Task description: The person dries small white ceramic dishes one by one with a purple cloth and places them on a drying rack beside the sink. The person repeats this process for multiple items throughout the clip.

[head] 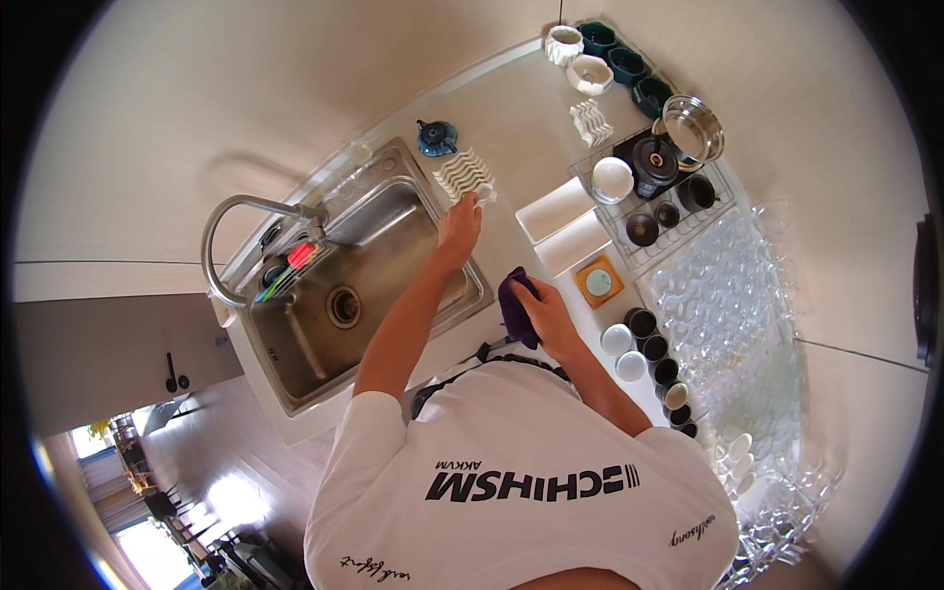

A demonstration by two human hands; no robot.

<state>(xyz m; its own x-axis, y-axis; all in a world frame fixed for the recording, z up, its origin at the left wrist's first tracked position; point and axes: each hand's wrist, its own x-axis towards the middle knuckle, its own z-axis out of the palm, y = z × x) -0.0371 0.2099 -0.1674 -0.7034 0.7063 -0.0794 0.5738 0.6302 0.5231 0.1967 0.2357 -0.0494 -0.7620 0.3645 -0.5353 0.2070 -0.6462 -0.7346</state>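
Observation:
My left hand (pixel 461 225) reaches over the sink's right edge to a row of white wavy pieces (pixel 463 175) on the counter. Its fingertips touch the near end of the row; whether they grip a piece is hard to see. In front of my body, my right hand (pixel 549 316) holds a bunched dark purple cloth (pixel 519 308). A small blue glazed teapot (pixel 436 138) stands just beyond the wavy row. Left of it lies the stainless steel sink (pixel 398 258), with a curved faucet (pixel 243 203) at its back.
A wire rack (pixel 627 254) holds dark lidded vessels and a white bowl (pixel 612 180). Beside it are two white rectangular trays (pixel 557 210) and a wooden square (pixel 599 282) with a pale disc. Black cups (pixel 653 348), bubble wrap (pixel 726 295) and green pots (pixel 627 65) line the right side.

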